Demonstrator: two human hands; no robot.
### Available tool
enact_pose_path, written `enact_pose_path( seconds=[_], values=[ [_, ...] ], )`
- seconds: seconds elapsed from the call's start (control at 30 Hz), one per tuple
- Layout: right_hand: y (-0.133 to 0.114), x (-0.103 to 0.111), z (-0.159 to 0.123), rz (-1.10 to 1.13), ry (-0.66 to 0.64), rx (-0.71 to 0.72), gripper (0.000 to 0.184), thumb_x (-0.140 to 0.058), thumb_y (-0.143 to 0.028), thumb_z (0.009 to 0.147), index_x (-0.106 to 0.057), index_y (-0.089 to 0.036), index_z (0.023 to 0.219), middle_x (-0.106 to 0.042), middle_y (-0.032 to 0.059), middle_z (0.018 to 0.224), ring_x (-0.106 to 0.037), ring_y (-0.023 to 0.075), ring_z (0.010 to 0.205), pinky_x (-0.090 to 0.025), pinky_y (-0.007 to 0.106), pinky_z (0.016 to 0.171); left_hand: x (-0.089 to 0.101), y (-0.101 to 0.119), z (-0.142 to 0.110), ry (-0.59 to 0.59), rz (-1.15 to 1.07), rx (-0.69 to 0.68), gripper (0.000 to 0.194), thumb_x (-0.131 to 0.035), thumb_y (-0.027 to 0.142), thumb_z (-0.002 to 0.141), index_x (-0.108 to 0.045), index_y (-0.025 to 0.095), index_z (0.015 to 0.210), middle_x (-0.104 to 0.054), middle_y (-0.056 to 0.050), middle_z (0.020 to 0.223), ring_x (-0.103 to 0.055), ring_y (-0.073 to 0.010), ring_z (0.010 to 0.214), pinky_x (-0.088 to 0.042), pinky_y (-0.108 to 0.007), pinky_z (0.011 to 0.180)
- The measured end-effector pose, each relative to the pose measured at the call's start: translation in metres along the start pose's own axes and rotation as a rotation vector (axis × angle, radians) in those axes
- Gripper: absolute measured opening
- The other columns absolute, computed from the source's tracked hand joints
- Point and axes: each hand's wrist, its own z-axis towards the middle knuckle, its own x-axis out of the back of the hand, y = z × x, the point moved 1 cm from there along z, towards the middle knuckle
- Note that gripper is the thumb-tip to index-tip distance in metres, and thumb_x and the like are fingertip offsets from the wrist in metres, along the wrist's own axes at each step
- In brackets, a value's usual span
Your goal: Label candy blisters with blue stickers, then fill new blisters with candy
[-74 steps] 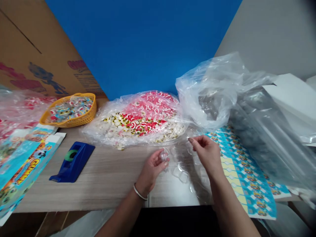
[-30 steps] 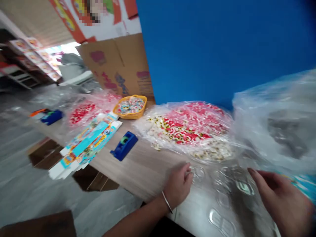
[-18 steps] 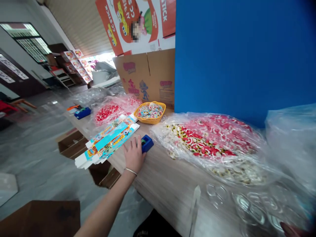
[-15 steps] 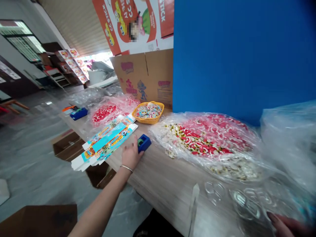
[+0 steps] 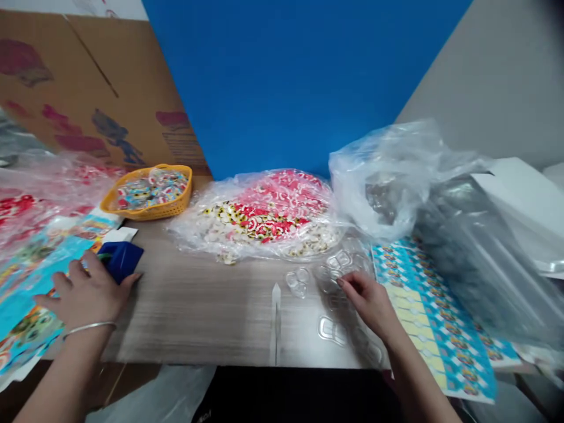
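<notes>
The left hand [image 5: 86, 296] lies spread over a printed blue carton blank [image 5: 35, 276], fingers apart, its thumb side touching a blue tape dispenser [image 5: 121, 260] with no clear clasp on it; the right hand [image 5: 368, 302] sits among a scatter of clear plastic blister trays [image 5: 331, 329] on the wood-grain table [image 5: 211, 329], fingertips drawn together, though whether they pinch a tray I cannot tell; a sheet of blue printed labels [image 5: 440, 329] lies just beside that hand; farther back, a plastic bag of candies [image 5: 273, 214] lies near an orange basket [image 5: 147, 191]
</notes>
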Motion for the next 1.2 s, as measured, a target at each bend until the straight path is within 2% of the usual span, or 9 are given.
enact_pose_path(
  seconds=[0.1, 0.2, 0.3, 0.4, 0.5, 0.67, 0.87, 1.03, 1.2],
  values=[
    [-0.001, -0.006, -0.007, -0.027, -0.081, -0.003, 0.027, -0.051, -0.040, 0.090, -0.064, -0.019, 0.079, -0.063, 0.0012, 0.069, -0.058, 0.0174, 0.064, -0.043, 0.028, 0.061, -0.006, 0.064, -0.035, 0.031, -0.010, -0.193, 0.066, -0.049, 0.055, 0.082, -0.044, 0.012, 0.132, -0.059, -0.017, 0.122, -0.054, -0.0402, 0.112, -0.045, -0.057, 0.091],
    [-0.016, -0.024, -0.011, -0.084, -0.151, 0.070, 0.017, -0.053, -0.031, 0.090, -0.064, -0.019, 0.085, -0.064, 0.0020, 0.076, -0.059, 0.0169, 0.068, -0.044, 0.027, 0.064, -0.027, 0.143, -0.081, -0.207, -0.353, -0.396, 0.038, -0.047, 0.040, 0.090, -0.058, 0.016, 0.117, -0.065, -0.014, 0.114, -0.059, -0.0287, 0.109, -0.046, -0.045, 0.097],
    [-0.033, -0.050, -0.013, -0.235, -0.165, 0.174, 0.018, -0.058, -0.024, 0.087, -0.064, -0.019, 0.103, -0.063, 0.0062, 0.096, -0.062, 0.0173, 0.076, -0.046, 0.026, 0.066, -0.047, 0.210, -0.121, -0.435, -0.604, -0.397, 0.027, -0.049, 0.030, 0.089, -0.063, 0.019, 0.109, -0.068, -0.011, 0.107, -0.062, -0.0242, 0.102, -0.047, -0.039, 0.093],
    [-0.038, -0.072, -0.015, -0.433, -0.158, 0.259, 0.015, -0.055, -0.020, 0.089, -0.065, -0.021, 0.100, -0.061, 0.0079, 0.100, -0.063, 0.0180, 0.078, -0.045, 0.024, 0.062, -0.054, 0.249, -0.145, -0.565, -0.773, -0.291, 0.020, -0.054, 0.030, 0.087, -0.065, 0.019, 0.098, -0.068, -0.008, 0.094, -0.064, -0.0210, 0.086, -0.048, -0.034, 0.081],
    [-0.035, -0.082, -0.018, -0.507, -0.114, 0.327, 0.019, -0.046, -0.017, 0.094, -0.064, -0.021, 0.091, -0.062, 0.0085, 0.096, -0.063, 0.0196, 0.079, -0.047, 0.025, 0.061, -0.053, 0.263, -0.153, -0.707, -0.936, -0.104, 0.023, -0.057, 0.038, 0.085, -0.063, 0.018, 0.097, -0.068, -0.006, 0.086, -0.064, -0.0191, 0.077, -0.048, -0.032, 0.074],
    [-0.050, -0.081, -0.008, -0.282, -0.104, 0.461, 0.019, -0.043, -0.018, 0.095, -0.061, -0.023, 0.100, -0.062, 0.0084, 0.105, -0.063, 0.0201, 0.088, -0.052, 0.030, 0.075, -0.053, 0.259, -0.149, -0.998, -1.188, 0.219, 0.036, -0.048, 0.049, 0.089, -0.058, 0.018, 0.104, -0.068, -0.008, 0.093, -0.066, -0.0208, 0.078, -0.050, -0.032, 0.066],
    [-0.045, -0.082, 0.015, -0.263, -0.118, 0.347, 0.014, -0.047, -0.019, 0.091, -0.058, -0.022, 0.098, -0.063, 0.0081, 0.098, -0.064, 0.0223, 0.084, -0.054, 0.034, 0.071, -0.046, 0.259, -0.139, -0.665, -0.723, -0.254, 0.025, -0.060, 0.033, 0.085, -0.062, 0.021, 0.107, -0.066, -0.008, 0.100, -0.061, -0.0258, 0.096, -0.046, -0.039, 0.084],
    [-0.021, -0.078, 0.020, -0.196, 0.003, 0.282, 0.026, -0.041, -0.013, 0.088, -0.056, -0.022, 0.108, -0.064, 0.0070, 0.098, -0.066, 0.0197, 0.081, -0.055, 0.031, 0.069, -0.056, 0.279, -0.149, -0.654, -0.468, -0.419, 0.036, -0.060, 0.021, 0.084, -0.058, 0.022, 0.120, -0.065, -0.009, 0.109, -0.057, -0.0306, 0.103, -0.042, -0.048, 0.092],
    [-0.067, -0.074, 0.077, -0.156, -0.016, 0.379, 0.019, -0.044, -0.020, 0.092, -0.060, -0.020, 0.103, -0.065, 0.0081, 0.094, -0.063, 0.0219, 0.087, -0.051, 0.034, 0.079, -0.068, 0.277, -0.149, -0.723, -0.555, -0.409, 0.044, -0.055, 0.012, 0.082, -0.055, 0.020, 0.126, -0.065, -0.010, 0.115, -0.057, -0.0295, 0.109, -0.042, -0.044, 0.096]
  ],
)
